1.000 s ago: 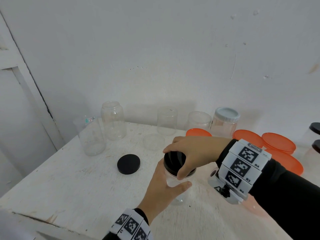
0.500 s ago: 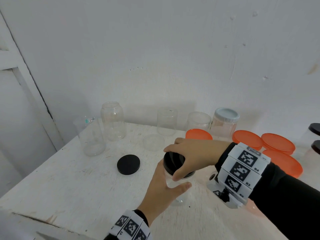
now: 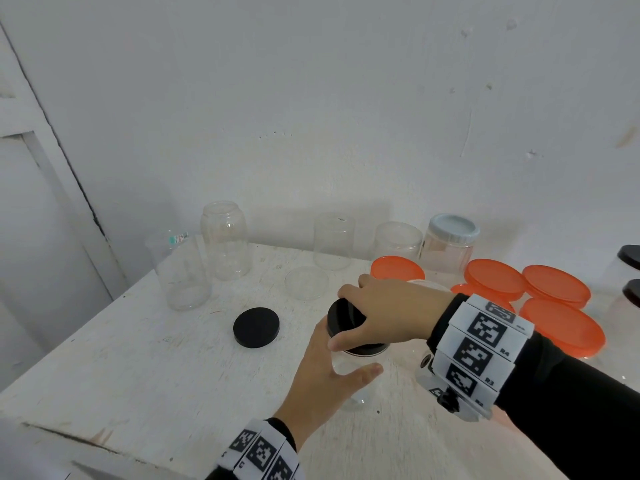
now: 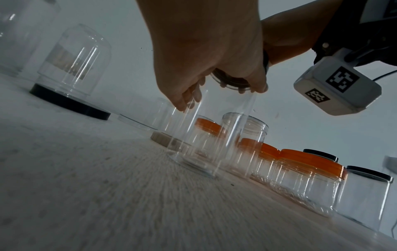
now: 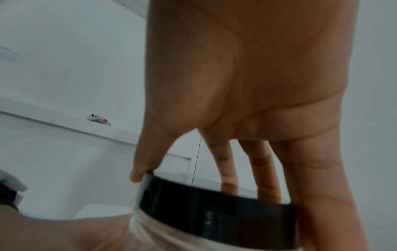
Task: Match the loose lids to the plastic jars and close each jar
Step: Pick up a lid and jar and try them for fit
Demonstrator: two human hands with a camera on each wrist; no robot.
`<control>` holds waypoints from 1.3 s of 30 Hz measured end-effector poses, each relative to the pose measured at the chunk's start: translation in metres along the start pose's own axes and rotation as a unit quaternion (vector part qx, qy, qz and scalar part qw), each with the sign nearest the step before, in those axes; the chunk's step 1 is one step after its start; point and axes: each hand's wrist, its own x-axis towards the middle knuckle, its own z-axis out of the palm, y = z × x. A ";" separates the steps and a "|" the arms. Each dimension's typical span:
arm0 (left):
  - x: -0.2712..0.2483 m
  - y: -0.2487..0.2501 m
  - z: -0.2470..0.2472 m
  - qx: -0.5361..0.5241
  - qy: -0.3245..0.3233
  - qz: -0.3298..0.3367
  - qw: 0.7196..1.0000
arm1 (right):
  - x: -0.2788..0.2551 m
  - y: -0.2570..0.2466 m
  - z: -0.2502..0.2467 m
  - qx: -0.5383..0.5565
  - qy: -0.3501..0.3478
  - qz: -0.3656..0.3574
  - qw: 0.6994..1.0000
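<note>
A clear plastic jar [image 3: 356, 379] stands near the front middle of the white table [image 3: 145, 375]. My left hand [image 3: 332, 368] wraps round its body from the near side, thumb to the right. A black lid [image 3: 346, 320] sits on the jar's mouth, and my right hand [image 3: 377, 313] grips that lid from above, thumb in front and fingers behind. In the right wrist view the black lid [image 5: 217, 202] shows as a dark band held by my fingertips [image 5: 227, 176]. The left wrist view shows the jar [image 4: 206, 135] upright on the table under both hands. A second black lid [image 3: 256, 327] lies loose to the left.
Open clear jars [image 3: 225, 244] stand along the back and left, with a clear lid [image 3: 306, 282] lying flat between them. A jar with a pale blue lid [image 3: 450, 244] stands at the back. Several orange-lidded jars [image 3: 561, 327] and black-lidded jars [image 3: 627, 265] crowd the right.
My right hand has turned slightly on the black lid, the wrist dropping a little. The jar and my left hand stay where they were.
</note>
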 end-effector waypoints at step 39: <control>-0.004 0.003 0.001 -0.012 -0.001 -0.013 1.000 | -0.002 0.005 -0.001 0.019 0.031 -0.027 0.999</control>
